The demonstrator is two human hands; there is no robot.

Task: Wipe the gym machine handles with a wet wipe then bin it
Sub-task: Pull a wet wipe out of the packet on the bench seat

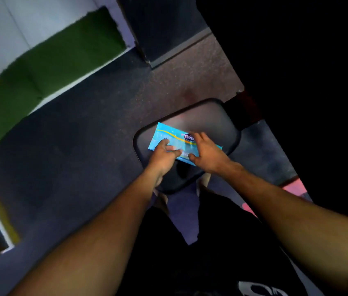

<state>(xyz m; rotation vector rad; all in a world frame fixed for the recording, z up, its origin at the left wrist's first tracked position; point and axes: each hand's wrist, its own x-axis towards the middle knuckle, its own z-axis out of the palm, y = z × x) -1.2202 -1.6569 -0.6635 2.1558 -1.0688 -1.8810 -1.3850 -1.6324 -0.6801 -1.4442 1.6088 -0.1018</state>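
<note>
A light-blue pack of wet wipes (169, 134) lies flat on a black padded gym seat (213, 122). My left hand (164, 155) rests on the pack's near left part with its fingers curled on the wrapper; whether they pinch anything is blurred. My right hand (206, 152) lies over the pack's right half, fingers spread and thumb at the near edge. No loose wipe shows. No machine handles or bin are in view.
Dark rubber floor (79, 133) surrounds the seat. A strip of green turf (40, 73) runs along a white wall at the upper left. The right side is black shadow. A pink-red machine part (292, 189) sits at the right, behind my forearm.
</note>
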